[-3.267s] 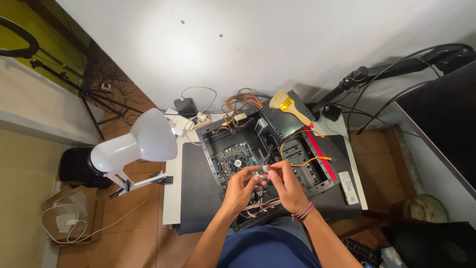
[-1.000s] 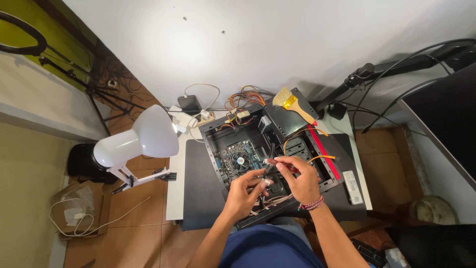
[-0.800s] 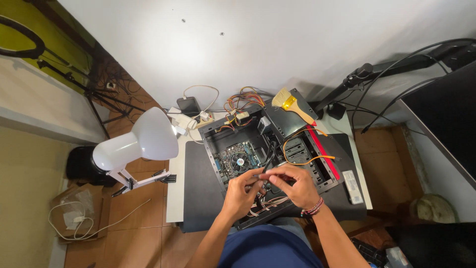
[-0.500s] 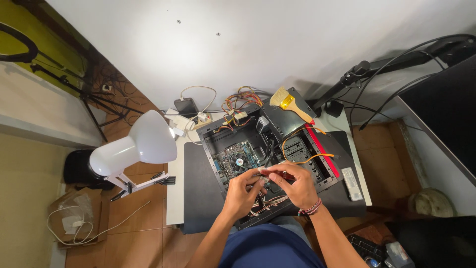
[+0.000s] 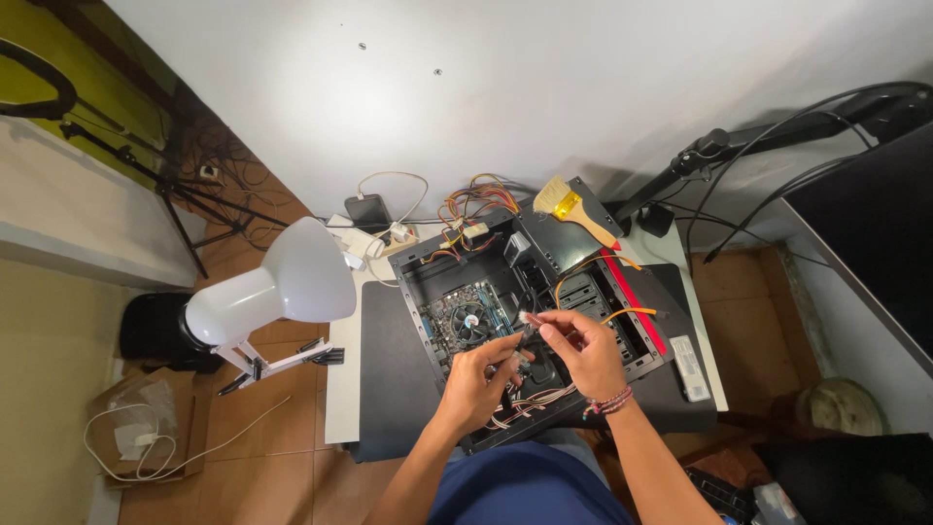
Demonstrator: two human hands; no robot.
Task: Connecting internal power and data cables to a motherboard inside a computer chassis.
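An open black computer case lies on its side on a small white table, its motherboard and round cooler fan showing. My left hand and my right hand meet over the case's near half. Both pinch a thin dark cable with a small pale connector at its tip. A bundle of striped wires runs under my hands along the case's near edge.
A paintbrush with a wooden handle rests on the case's far corner, beside loose coloured wires. A white desk lamp stands at the table's left. A phone and chargers lie behind. A monitor arm and dark screen are at right.
My hands have stayed over the case's near half, working the cable. The right hand has lifted the connector end slightly toward the fan. The camera view has shifted a little.
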